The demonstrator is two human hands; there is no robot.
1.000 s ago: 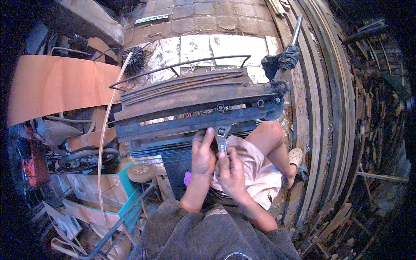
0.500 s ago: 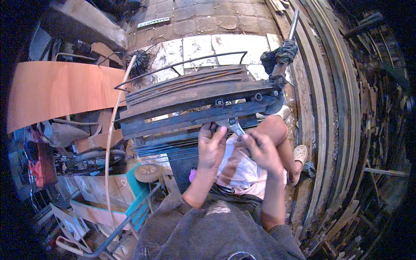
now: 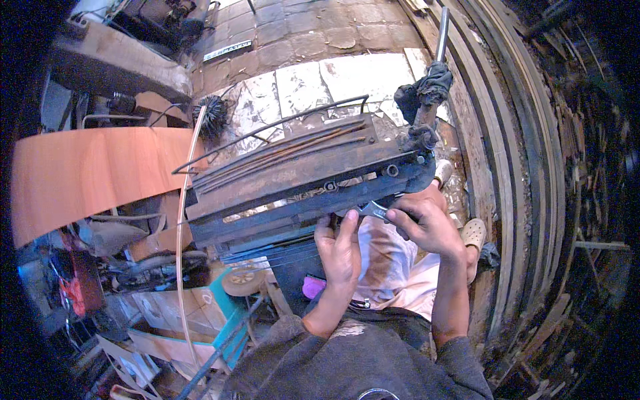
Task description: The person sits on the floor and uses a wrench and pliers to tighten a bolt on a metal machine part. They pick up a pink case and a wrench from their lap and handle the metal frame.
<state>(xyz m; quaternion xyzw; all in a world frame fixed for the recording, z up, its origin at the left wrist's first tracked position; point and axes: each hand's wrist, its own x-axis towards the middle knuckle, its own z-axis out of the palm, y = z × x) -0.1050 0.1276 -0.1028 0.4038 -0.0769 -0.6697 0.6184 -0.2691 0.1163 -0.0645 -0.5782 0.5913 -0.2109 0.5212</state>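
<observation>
A dark, worn steel machine frame (image 3: 267, 225) lies across in front of me, with a long slot and round bolt ends along it. My right hand (image 3: 427, 225) is closed round the handle of a silver wrench (image 3: 375, 211), whose head sits at the frame's near edge. Beside that head, my left hand (image 3: 339, 253) has its thumb up and its fingers curled at the same edge. The fingertips are partly behind the frame, so what they pinch is hidden. The fastener under the wrench cannot be made out either.
A lever with a metal tube (image 3: 443, 37) and dark cloth wrapping rises at the frame's right end. A thin bent rod (image 3: 280, 130) runs along its far side. Long planks (image 3: 497, 167) lie to the right. An orange-brown sheet (image 3: 100, 177) and a small wheel (image 3: 244, 283) are at left.
The wrench has swung from slanting down toward me to lying nearly sideways, and my right hand has turned with it. My left hand stays at the frame's edge. The whole view has shifted slightly.
</observation>
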